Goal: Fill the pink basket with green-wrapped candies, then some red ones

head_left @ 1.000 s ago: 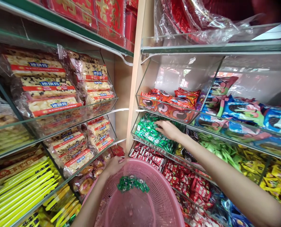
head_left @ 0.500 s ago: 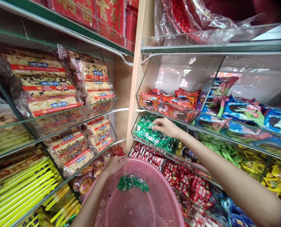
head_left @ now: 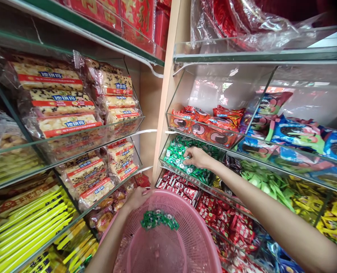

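My left hand (head_left: 140, 199) is closed over the upper left rim of a pink plastic basket (head_left: 198, 227), which tilts toward me. A small heap of green-wrapped candies (head_left: 159, 220) lies inside it against the far wall. My right hand (head_left: 199, 157) reaches into a glass shelf bin filled with the same green-wrapped candies (head_left: 175, 153). Its thumb and fingers are pinched together on a green-wrapped candy at the top of the pile, partly hidden by the fingers.
Above my right hand sit red snack packets (head_left: 225, 117) behind a glass lip (head_left: 202, 131). Red-wrapped sweets (head_left: 225, 220) fill bins beside the basket. Packs of sachima (head_left: 72, 123) line the left shelves. A wooden post (head_left: 164, 87) divides both sides.
My right hand has moved slightly down and toward me within the green candies. My left hand and the basket stay in place. The view has shifted slightly.
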The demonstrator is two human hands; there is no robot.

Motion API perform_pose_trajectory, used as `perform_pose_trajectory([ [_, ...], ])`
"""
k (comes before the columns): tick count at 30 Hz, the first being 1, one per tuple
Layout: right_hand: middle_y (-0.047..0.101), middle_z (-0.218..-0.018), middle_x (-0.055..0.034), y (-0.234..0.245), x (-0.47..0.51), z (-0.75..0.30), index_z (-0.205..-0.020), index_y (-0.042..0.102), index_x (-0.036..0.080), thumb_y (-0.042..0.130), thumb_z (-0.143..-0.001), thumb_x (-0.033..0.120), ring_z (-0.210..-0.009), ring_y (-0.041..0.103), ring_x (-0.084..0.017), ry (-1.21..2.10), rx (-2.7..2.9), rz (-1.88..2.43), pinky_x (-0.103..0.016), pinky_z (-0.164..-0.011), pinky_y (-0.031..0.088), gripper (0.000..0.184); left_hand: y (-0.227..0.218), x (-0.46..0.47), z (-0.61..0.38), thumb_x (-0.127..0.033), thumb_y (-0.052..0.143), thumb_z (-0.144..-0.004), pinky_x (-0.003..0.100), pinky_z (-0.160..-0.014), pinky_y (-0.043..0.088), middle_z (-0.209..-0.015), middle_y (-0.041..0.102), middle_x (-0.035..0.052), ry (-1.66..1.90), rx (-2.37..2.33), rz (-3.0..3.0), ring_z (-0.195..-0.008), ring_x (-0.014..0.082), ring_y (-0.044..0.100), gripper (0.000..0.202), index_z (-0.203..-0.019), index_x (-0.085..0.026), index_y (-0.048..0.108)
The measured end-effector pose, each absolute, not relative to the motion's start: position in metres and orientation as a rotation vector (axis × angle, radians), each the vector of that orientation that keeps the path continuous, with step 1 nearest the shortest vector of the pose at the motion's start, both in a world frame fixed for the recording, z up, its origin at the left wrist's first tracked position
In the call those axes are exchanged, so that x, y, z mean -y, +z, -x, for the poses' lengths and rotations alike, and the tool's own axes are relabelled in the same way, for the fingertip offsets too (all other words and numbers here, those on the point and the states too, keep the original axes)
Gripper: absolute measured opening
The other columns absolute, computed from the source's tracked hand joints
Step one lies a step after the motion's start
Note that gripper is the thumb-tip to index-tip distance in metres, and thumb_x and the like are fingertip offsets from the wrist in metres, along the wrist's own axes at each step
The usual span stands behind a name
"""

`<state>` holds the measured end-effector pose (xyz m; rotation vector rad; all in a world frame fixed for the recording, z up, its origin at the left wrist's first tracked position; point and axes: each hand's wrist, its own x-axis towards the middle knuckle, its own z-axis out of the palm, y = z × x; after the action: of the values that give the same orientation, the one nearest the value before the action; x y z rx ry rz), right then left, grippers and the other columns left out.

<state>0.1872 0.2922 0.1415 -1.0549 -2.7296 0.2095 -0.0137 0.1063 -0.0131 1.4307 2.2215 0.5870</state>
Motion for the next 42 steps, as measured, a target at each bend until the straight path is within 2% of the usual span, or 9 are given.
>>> perform_pose_trajectory([
  [3, 0.062, -0.091, -0.0049, 0.141, -0.291, -0.189, -0.084, 0.065, 0.019, 0.071, -0.064, 0.029, -0.084, 0.057, -0.018, 0.183, 2.75, 1.002, -0.027, -0.073, 0.042, 0.024, -0.013, -0.106, 0.014, -0.063, 0.041, -0.075, 0.022, -0.052, 0.02, -0.05, 0.037, -0.0038, 0.59, -2.216, -1.442, -0.053, 0.0101, 0.039, 0.051, -0.056, -0.016, 0.049],
  [11, 0.063, -0.079, -0.0012, 0.146, -0.29, -0.196, -0.089, 0.062, 0.018, 0.064, -0.071, 0.026, -0.072, 0.055, -0.015, 0.26, 2.836, 0.826, -0.026, -0.066, 0.039, 0.02, -0.014, -0.106, 0.014, -0.064, 0.041, -0.074, 0.021, -0.052, 0.02, -0.05, 0.038, -0.0038, 0.604, -2.209, -1.448, -0.053, 0.0095, 0.038, 0.053, -0.055, -0.016, 0.047],
  [15, 0.064, -0.088, -0.0046, 0.157, -0.295, -0.202, -0.096, 0.062, 0.015, 0.061, -0.074, 0.027, -0.076, 0.056, -0.016, 0.318, 2.778, 0.726, -0.027, -0.069, 0.041, 0.025, -0.014, -0.106, 0.012, -0.064, 0.041, -0.075, 0.021, -0.051, 0.02, -0.05, 0.037, -0.004, 0.618, -2.187, -1.467, -0.052, 0.0097, 0.038, 0.052, -0.055, -0.016, 0.048],
  [21, 0.062, -0.079, -0.0012, 0.171, -0.3, -0.211, -0.086, 0.063, 0.016, 0.061, -0.073, 0.028, -0.071, 0.055, -0.015, 0.451, 2.887, 0.597, -0.027, -0.067, 0.043, 0.017, -0.016, -0.106, 0.013, -0.065, 0.043, -0.074, 0.021, -0.051, 0.02, -0.05, 0.04, -0.0033, 0.621, -2.189, -1.449, -0.053, 0.0099, 0.037, 0.052, -0.056, -0.016, 0.051],
  [26, 0.062, -0.096, -0.0037, 0.172, -0.3, -0.211, -0.082, 0.065, 0.019, 0.066, -0.066, 0.017, -0.089, 0.056, -0.018, 0.334, 3.041, 0.497, -0.029, -0.08, 0.042, 0.016, -0.018, -0.107, 0.013, -0.065, 0.043, -0.074, 0.021, -0.051, 0.02, -0.05, 0.039, -0.0034, 0.637, -2.181, -1.461, -0.053, 0.0099, 0.038, 0.052, -0.056, -0.016, 0.05],
  [29, 0.063, -0.098, -0.004, 0.166, -0.304, -0.211, -0.08, 0.065, 0.019, 0.067, -0.062, 0.012, -0.093, 0.057, -0.019, 0.283, 3.097, 0.546, -0.03, -0.083, 0.042, 0.02, -0.016, -0.106, 0.013, -0.065, 0.042, -0.074, 0.021, -0.051, 0.019, -0.049, 0.037, -0.0037, 0.616, -2.194, -1.462, -0.052, 0.0098, 0.037, 0.052, -0.055, -0.017, 0.048],
  [37, 0.063, -0.095, -0.0048, 0.16, -0.306, -0.214, -0.084, 0.063, 0.019, 0.064, -0.066, 0.013, -0.091, 0.057, -0.02, 0.138, 3.074, 0.607, -0.029, -0.08, 0.041, 0.019, -0.009, -0.104, 0.011, -0.065, 0.042, -0.074, 0.021, -0.052, 0.021, -0.05, 0.041, -0.0034, 0.617, -2.213, -1.436, -0.053, 0.0109, 0.041, 0.052, -0.056, -0.016, 0.049],
  [42, 0.061, -0.088, -0.0032, 0.161, -0.303, -0.218, -0.085, 0.058, 0.018, 0.061, -0.07, 0.017, -0.077, 0.054, -0.016, 0.139, 2.995, 0.618, -0.027, -0.069, 0.041, 0.016, -0.01, -0.106, 0.011, -0.065, 0.042, -0.074, 0.021, -0.052, 0.021, -0.052, 0.042, -0.0022, 0.614, -2.205, -1.456, -0.055, 0.0117, 0.042, 0.052, -0.056, -0.017, 0.048],
])
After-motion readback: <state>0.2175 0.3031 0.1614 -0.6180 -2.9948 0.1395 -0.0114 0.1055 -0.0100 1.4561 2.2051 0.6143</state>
